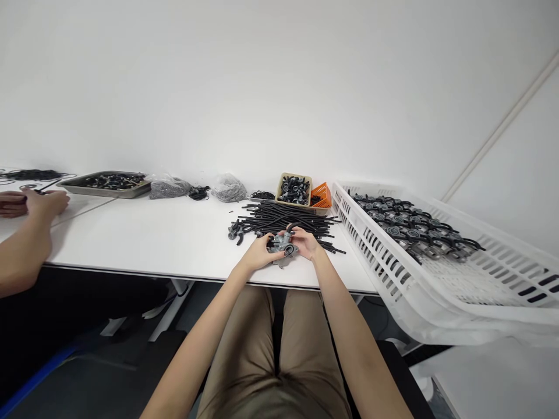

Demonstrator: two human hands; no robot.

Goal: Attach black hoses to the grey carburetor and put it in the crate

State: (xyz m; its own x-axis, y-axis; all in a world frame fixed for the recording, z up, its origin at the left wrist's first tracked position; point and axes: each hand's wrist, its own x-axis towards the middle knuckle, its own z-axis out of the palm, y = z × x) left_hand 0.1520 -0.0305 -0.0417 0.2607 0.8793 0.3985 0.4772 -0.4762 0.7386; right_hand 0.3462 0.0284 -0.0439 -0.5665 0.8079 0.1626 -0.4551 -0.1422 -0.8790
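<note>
Broadly, the white table runs beneath the grip and well out to its left, while the large white crate stands to the right of the grip, with rows of metal bodies and their black hoses inside. Far left of the grip, a co-worker's hand is at a thin black piece, near a grey tray of small dark parts. Just beyond the grip spreads a loose heap of black tubes; behind that sits a cream basket full of black fittings, with a smaller orange basket close on its right. Left of those, and beyond the grip, lie two clear plastic bags of small parts. The left hand is narrowed around the near left side of a grey metal part, thumb across it, above the table's near edge. The right hand closes on its right side, by the short black hose on top; whether the fingers pinch that hose, I cannot tell.
</note>
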